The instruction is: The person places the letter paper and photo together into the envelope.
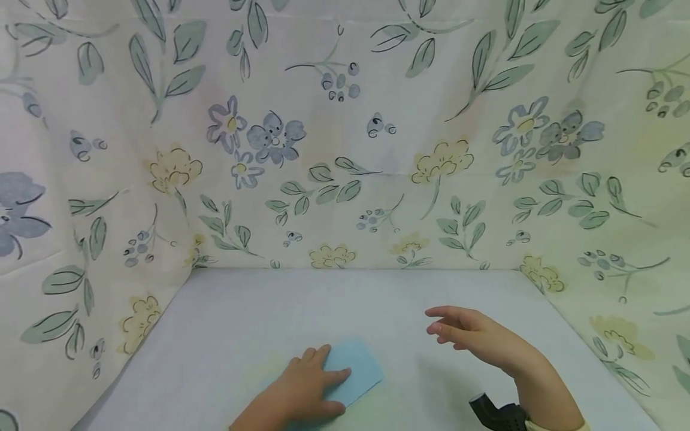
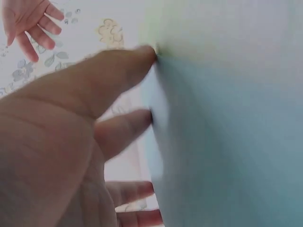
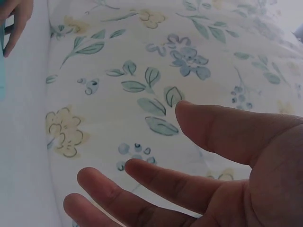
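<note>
A light blue sheet of paper (image 1: 356,368) lies on the white table near its front, angled, with part of it under my left hand (image 1: 304,386). The fingers of that hand are spread and their tips press down on the paper. Close up in the left wrist view, the blue paper (image 2: 227,151) fills the right side, the thumb and fingertips of the left hand (image 2: 61,118) on its surface. My right hand (image 1: 466,332) is raised over the table to the right of the paper, fingers extended and holding nothing. The right wrist view shows its thumb and fingers apart (image 3: 227,175).
The white tabletop (image 1: 269,305) reaches back to a cloth wall (image 1: 345,203) printed with flowers and leaves, which also encloses the left and right sides. A black wrist camera mount (image 1: 501,414) sits on the right wrist, beside a pale yellow sleeve edge.
</note>
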{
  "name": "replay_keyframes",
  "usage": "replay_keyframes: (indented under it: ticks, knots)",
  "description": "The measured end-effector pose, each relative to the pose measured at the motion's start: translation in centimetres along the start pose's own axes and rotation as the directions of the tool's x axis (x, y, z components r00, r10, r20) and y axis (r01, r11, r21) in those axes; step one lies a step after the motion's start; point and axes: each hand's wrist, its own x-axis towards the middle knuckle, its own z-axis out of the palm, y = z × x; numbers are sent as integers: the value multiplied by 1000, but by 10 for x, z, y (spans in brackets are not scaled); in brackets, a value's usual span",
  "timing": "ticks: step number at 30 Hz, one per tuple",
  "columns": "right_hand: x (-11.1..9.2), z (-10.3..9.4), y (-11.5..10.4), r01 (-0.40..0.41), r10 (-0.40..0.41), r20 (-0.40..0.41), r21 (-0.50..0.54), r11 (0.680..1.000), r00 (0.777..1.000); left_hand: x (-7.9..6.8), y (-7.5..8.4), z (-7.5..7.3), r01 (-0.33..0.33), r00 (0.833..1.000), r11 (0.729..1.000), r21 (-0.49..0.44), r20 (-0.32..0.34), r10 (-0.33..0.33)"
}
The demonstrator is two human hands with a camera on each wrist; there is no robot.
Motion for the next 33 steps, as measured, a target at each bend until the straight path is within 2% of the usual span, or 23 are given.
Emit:
replay_keyframes:
  ticks: [2, 7, 12, 18, 25, 33]
  knots:
    - [0, 0, 0, 3, -3, -6, 0, 1000, 1000, 0, -2, -1, 45, 999, 999, 12, -19, -44]
    - [0, 1, 1, -2, 3, -15, 9, 1000, 1000, -1, -5, -1, 136, 990, 990, -28, -20, -137]
    - [0, 2, 2, -17, 17, -27, 2, 1000, 999, 0, 1, 2, 204, 976, 977, -68, -59, -208]
    - [0, 6, 0, -24, 24, -38, -23, 999, 999, 0, 11, 3, 221, 969, 973, -65, -102, -226]
    - [0, 8, -2, -22, 19, -54, -61, 998, 998, 0, 6, -1, 220, 963, 973, -71, -140, -228]
    - [1, 13, 0, -8, 5, -41, -62, 998, 999, 0, 5, -1, 236, 963, 969, -70, -120, -243]
